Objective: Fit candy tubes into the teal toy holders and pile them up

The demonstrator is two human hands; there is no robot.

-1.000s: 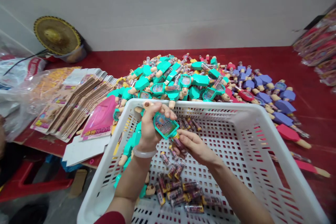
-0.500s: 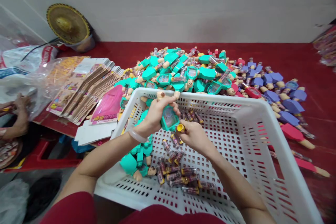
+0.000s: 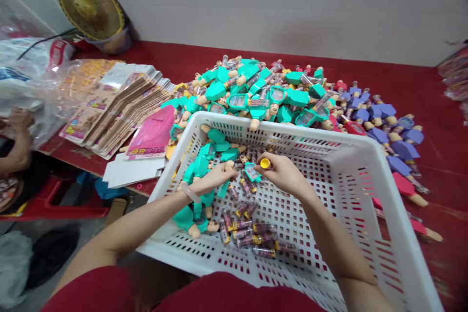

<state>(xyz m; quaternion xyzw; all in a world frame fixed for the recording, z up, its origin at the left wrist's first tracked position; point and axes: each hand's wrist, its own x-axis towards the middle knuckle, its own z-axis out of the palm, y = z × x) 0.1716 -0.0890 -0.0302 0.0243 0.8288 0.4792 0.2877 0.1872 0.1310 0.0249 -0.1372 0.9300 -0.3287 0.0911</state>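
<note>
My left hand [image 3: 218, 176] is lowered among teal toy cases [image 3: 199, 165] with beige ends on the basket's left side. Its fingers are closed, and what they grip, if anything, is hidden. Between my hands a teal case with a clear window [image 3: 253, 171] sits close to my right fingertips; whether either hand touches it I cannot tell. In my right hand [image 3: 283, 171] is a small tube, its round yellow end [image 3: 265, 163] facing me and its body covered by the fingers. Below lie several clear tubes with yellow caps [image 3: 252, 239] on the floor of the white basket [image 3: 329, 139].
Behind the basket, a heap of teal toys [image 3: 252, 87] adjoins purple ones [image 3: 398, 148] on the red table [image 3: 431, 107]. Stacked printed cards [image 3: 120, 112] and a pink plastic piece [image 3: 153, 129] lie to the left. Another person's arm [image 3: 18, 141] shows at the far left.
My left hand has moved down and left; the teal case it held up by the tube is no longer raised there. My right hand shifted slightly right, still gripping the tube. The view tilted.
</note>
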